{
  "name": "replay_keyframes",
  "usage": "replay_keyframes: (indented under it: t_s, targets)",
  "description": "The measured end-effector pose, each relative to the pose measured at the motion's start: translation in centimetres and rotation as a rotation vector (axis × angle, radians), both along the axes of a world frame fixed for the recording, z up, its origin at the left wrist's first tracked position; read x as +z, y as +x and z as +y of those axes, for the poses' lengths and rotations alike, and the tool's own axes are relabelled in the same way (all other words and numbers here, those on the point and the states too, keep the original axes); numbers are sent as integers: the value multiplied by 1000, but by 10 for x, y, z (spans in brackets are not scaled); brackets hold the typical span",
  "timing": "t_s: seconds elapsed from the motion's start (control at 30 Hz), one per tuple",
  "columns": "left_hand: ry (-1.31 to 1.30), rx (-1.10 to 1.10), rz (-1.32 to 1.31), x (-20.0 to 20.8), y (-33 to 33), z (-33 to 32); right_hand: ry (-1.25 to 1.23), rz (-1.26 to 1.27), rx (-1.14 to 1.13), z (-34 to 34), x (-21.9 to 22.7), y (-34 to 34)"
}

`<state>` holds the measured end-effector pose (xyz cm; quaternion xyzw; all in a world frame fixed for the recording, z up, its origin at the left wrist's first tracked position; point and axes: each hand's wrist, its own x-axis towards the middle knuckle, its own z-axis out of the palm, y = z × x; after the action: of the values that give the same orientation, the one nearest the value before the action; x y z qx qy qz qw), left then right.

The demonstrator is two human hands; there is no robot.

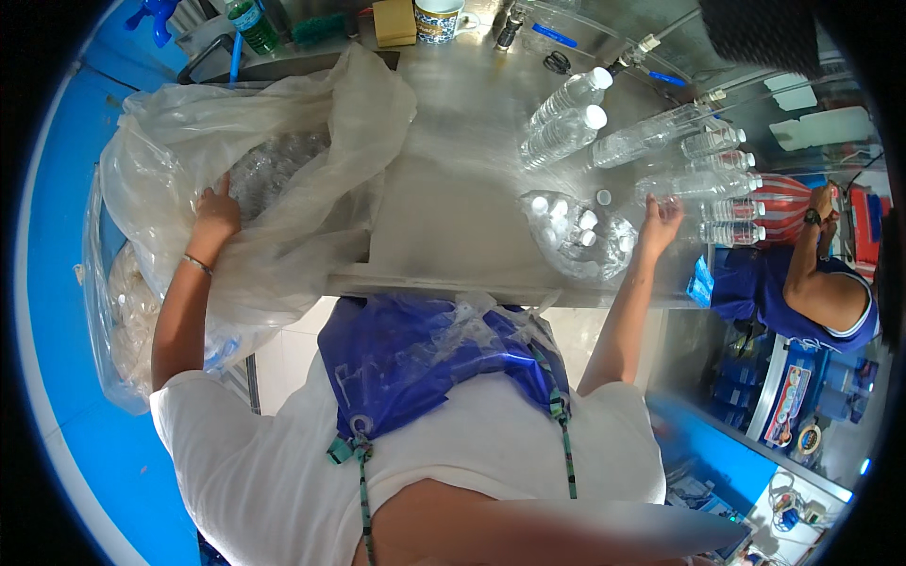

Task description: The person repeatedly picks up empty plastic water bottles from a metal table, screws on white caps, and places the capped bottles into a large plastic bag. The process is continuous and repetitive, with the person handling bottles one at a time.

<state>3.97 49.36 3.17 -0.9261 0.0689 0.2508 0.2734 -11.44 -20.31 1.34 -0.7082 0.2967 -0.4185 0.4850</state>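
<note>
At the left, a large cloudy plastic bag (368, 104) lies with its mouth spread, showing clear empty bottles (283, 170) inside. My left hand (219, 213) rests at the bag's opening, index finger stretched out beside those bottles and nothing visible in its grasp. On the right, my right hand (662, 223) has its fingers around the base end of a clear plastic bottle (708, 185) with a white cap. That bottle is in a row with several other capped bottles (722, 209). Close by my right hand sits a small clear bag of white caps (585, 234), with a loose cap (603, 197) beside it.
Two capped bottles (562, 137) stand at the back of the steel table (453, 208). Along the far edge are a patterned mug (439, 21), a sponge (394, 23), scissors (557, 63) and a green bottle (253, 26). A person in blue (802, 283) works at the right.
</note>
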Motion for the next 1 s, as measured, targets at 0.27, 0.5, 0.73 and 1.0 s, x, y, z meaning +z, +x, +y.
replay_keyframes:
  t_s: [0.27,0.5,0.73,1.0]
  targets:
    - [5,95,-185,-7,-21,-18,-185,440,-168,-93,-59,72]
    - [-166,18,-168,16,-19,-17,-461,334,-317,-112,-52,85]
    - [-950,-51,-579,120,-49,-90,-315,-380,42,4,67,17]
    - [-922,-476,-615,130,-48,-251,-947,-252,413,157,136,40]
